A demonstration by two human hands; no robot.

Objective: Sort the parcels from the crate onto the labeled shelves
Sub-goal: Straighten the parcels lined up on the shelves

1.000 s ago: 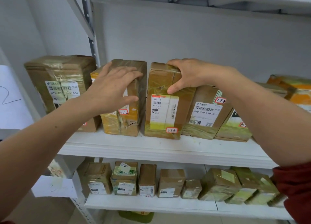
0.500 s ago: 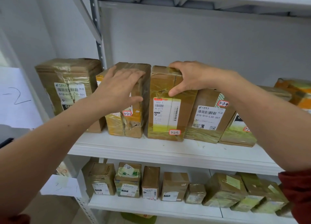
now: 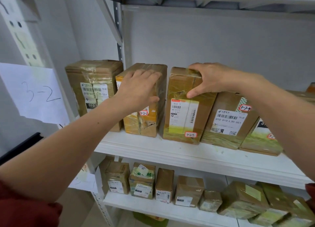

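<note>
The view has swung a little to the left since the earlier frame, so the shelves sit further right in the picture and the paper sign marked 3-2 now shows whole. Both hands stay on the same two parcels.

The left hand lies flat against the 3-2-2 parcel. Its fingers are released and nearly straight, spread over the upper front and the top edge, and the thumb rests on the front face. The right hand grasps the 3-2-3 parcel. Its fingers curl over the top and the thumb presses on the front, just above the white label.

Both parcels stand upright on the upper shelf, near its front edge, with a narrow gap between them. Left of the 3-2-2 parcel, and touching it, stands a taller parcel at the end of the row, next to the grey post. On the right, the 3-2-4 parcel tilts left against the 3-2-3 parcel. A further parcel with green print tilts the same way behind the right forearm.

The lower shelf carries a row of small parcels; those at the right lie tilted. A red sleeve shows at the bottom left corner. Something green sits under the lower shelf; I cannot tell what it is.
</note>
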